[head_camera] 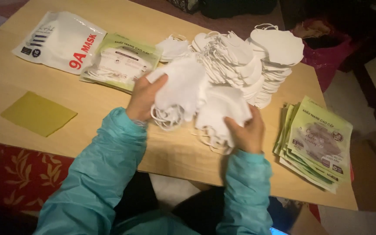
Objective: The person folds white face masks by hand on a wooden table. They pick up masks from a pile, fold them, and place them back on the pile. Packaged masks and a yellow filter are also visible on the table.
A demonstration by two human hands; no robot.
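Both hands work over the wooden surface [31, 78], each holding white masks. Left hand [143, 96] pinches a bundle of masks [180, 85], ear loops dangling; right hand [245, 130] closes its grip on a second bundle [220, 111]. Step in hand looks like gathering a batch from the large mask heap [249, 61] just behind. Empty green pouches [318, 143] lie stacked at right; aligning both bundles likely precedes bagging.
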